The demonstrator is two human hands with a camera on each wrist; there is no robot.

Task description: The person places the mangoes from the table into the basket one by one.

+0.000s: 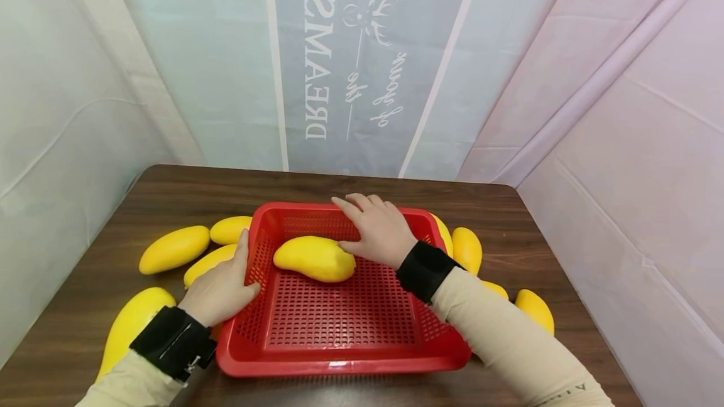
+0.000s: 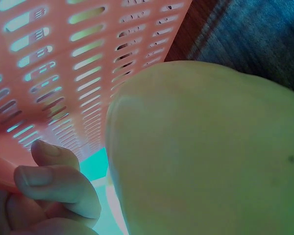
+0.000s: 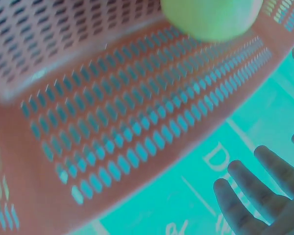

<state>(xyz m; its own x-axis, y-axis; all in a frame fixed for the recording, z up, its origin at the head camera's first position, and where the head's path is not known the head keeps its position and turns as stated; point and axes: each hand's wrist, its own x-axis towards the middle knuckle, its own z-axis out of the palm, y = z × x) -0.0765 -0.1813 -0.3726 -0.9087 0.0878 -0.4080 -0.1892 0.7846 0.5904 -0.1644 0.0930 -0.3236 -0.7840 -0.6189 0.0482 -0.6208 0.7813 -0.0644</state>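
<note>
Red basket (image 1: 345, 366): is standing on the bench (image 1: 186, 190), its perforated floor showing to the head view.
Inner mango (image 1: 313, 259): is lying inside the red basket, toward the far left; it is sitting just left of the right hand (image 1: 381, 231) and to the right of the left hand (image 1: 223, 291), apart from the latter.
Left hand: is gripping the basket's left rim, thumb reaching over the inside, fingers lying outside.
Right hand: is hovering over the basket's far part, fingers spread and holding nothing; its thumb is overlapping the mango's right end, though I cannot tell whether they are touching.
Left wrist view: is revealing bent fingers beside the slotted wall, hidden from the head view, while a pale fruit (image 2: 206, 147) is filling the right side; I cannot tell which mango it is.
Right wrist view: is showing the right fingers standing apart from one another before the backdrop (image 1: 226, 80), with only a rounded fruit end entering at the top.
Head view: is alone showing the left-side mangoes (image 1: 174, 250) and right-side mangoes (image 1: 467, 250) lying around the basket.
</note>
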